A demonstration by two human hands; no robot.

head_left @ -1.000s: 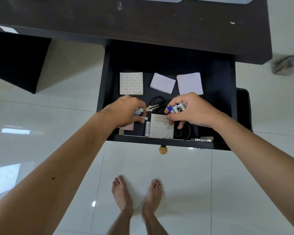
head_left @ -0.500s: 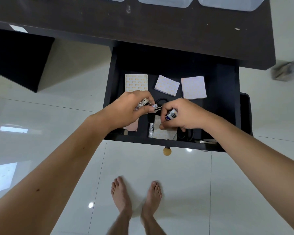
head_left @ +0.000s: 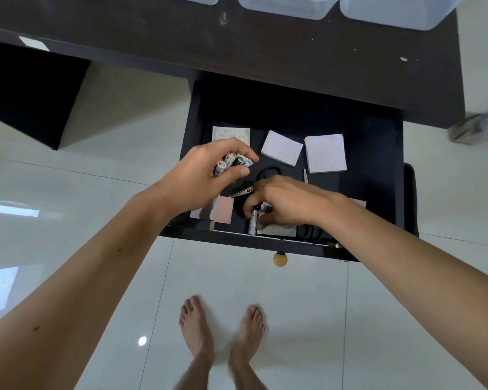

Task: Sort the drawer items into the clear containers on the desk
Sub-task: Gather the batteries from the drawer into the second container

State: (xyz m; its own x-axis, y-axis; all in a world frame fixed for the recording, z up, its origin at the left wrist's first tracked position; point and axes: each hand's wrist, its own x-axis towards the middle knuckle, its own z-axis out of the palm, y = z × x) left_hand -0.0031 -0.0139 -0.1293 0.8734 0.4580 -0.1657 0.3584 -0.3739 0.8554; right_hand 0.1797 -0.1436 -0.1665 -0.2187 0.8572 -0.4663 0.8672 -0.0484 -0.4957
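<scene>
1. The left hand (head_left: 202, 175) grips a bundle of batteries (head_left: 231, 162) above the open drawer (head_left: 378, 153).
2. The right hand (head_left: 285, 202) pinches another battery (head_left: 254, 220) at the drawer's front edge.
3. Three notepads (head_left: 281, 147) lie toward the drawer's back; clear containers (head_left: 288, 5) stand at the tabletop (head_left: 181, 38) far edge.

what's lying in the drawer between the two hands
In the head view, between the left hand and right hand lies a pair of black-handled scissors on the dark drawer floor, its blades partly under the right hand.
</scene>
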